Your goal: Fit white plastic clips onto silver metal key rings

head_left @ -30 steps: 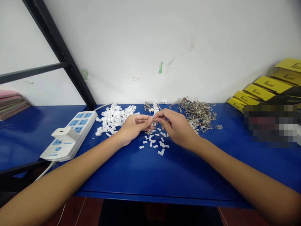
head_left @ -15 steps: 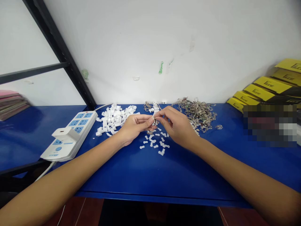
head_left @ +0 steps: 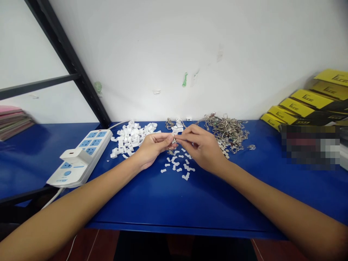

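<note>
My left hand (head_left: 154, 149) pinches a small shiny metallic piece (head_left: 174, 140) between thumb and fingers. Below those fingertips hangs a little coil of thin wire (head_left: 171, 151). My right hand (head_left: 204, 146) is closed, and its fingertips meet the same piece from the right; what they grip is too small to make out. Beneath both hands lie several small white tabs (head_left: 178, 163). A heap of white plastic cases (head_left: 133, 136) is left of my hands. On the right a tangle of thin wire coils (head_left: 228, 128) lies behind some small round discs (head_left: 224, 149).
At left a white power strip (head_left: 81, 156) with a plugged-in adapter lies on the blue table (head_left: 163, 203). Yellow and black boxes (head_left: 307, 101) are stacked at right. A black metal frame (head_left: 67, 58) stands against the white wall. Papers (head_left: 13, 121) are piled far left.
Both hands have shifted slightly left. My right fingertips have come in lower and closer against the small piece, and the shiny metal shows a little differently between the fingers.
</note>
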Demonstrator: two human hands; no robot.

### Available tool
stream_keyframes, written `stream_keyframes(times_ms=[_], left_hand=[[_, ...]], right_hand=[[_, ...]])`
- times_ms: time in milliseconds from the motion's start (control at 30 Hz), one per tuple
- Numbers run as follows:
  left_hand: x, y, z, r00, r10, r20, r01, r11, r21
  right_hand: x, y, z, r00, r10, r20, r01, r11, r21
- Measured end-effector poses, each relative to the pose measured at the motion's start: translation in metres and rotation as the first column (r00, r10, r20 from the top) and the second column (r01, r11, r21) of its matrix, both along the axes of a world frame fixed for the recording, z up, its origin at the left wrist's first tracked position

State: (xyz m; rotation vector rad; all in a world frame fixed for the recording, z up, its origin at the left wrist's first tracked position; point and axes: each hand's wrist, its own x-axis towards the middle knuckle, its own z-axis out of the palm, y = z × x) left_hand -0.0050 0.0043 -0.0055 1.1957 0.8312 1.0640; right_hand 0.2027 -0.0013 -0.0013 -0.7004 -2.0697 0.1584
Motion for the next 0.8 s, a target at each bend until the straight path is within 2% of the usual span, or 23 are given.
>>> stream_keyframes(times_ms=[100, 233, 367, 500, 667, 800], left_hand=[[-0.003, 0.003, 0.002, 1.000, 0.030, 0.009, -0.030, 1.000, -0.001], [-0.004, 0.005, 0.002, 0.997, 0.068, 0.025, -0.067, 0.997, -0.041], [-0.005, 0.005, 0.003, 0.995, 0.093, 0.021, -0.092, 0.994, -0.063], [-0.003, 0.003, 0.005, 0.997, 0.080, 0.018, -0.079, 0.996, -0.040], [0.002, -0.003, 0.004, 0.998, -0.055, -0.018, 0.055, 0.998, 0.011], [0.003, -0.003, 0.002, 0.997, -0.071, -0.024, 0.072, 0.997, 0.004]], right_hand=[[0.000, -0.003, -0.004, 0.990, -0.039, 0.139, 0.028, 0.997, 0.076], [-0.004, -0.010, -0.005, 0.926, -0.142, 0.349, 0.092, 0.984, 0.155], [-0.010, -0.014, -0.005, 0.857, -0.249, 0.451, 0.118, 0.947, 0.298], [-0.007, -0.013, -0.001, 0.887, -0.240, 0.394, 0.121, 0.945, 0.304], [0.001, -0.011, 0.011, 0.933, -0.291, 0.213, 0.226, 0.933, 0.281], [0.002, -0.006, 0.008, 0.948, -0.242, 0.208, 0.173, 0.937, 0.303]])
